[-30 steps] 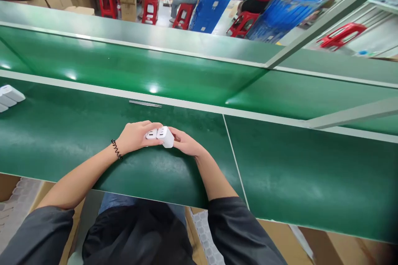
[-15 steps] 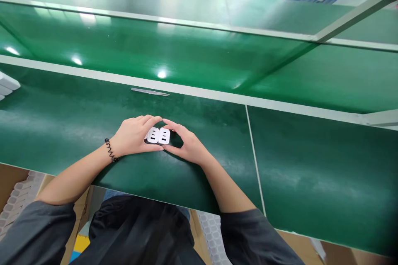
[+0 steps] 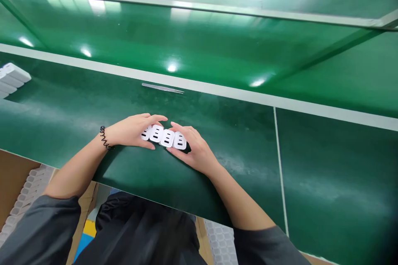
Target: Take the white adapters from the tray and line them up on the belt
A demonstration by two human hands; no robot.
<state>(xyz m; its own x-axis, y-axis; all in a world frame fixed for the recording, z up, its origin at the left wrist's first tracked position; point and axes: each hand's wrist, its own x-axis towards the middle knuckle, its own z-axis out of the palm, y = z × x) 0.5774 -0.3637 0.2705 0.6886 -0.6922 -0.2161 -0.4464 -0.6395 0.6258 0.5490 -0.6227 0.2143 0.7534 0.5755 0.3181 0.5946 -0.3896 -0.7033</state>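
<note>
Several white USB chargers (image 3: 167, 137) stand side by side in a short row on the green bench, their port faces turned toward me. My left hand (image 3: 137, 129) is closed round the left end of the row, thumb on the near side and fingers on the far side. Its palm partly covers the leftmost charger. Round the right end curls my right hand (image 3: 195, 147), its thumb low in front and its fingers behind the chargers. The fingertips of the two hands are a small gap apart. Beyond the hands lies a pair of metal tweezers (image 3: 162, 88).
More white chargers (image 3: 15, 75) are grouped at the left on the bench (image 3: 230, 132). A pale ledge (image 3: 211, 88) runs along its back. Below the front edge are boxes with white trays (image 3: 220, 236) and stacked pale pieces (image 3: 23, 196).
My hands have moved apart, exposing more chargers between them. The right hand now closes round the right end of the row. The view has tilted down and shifted left.
</note>
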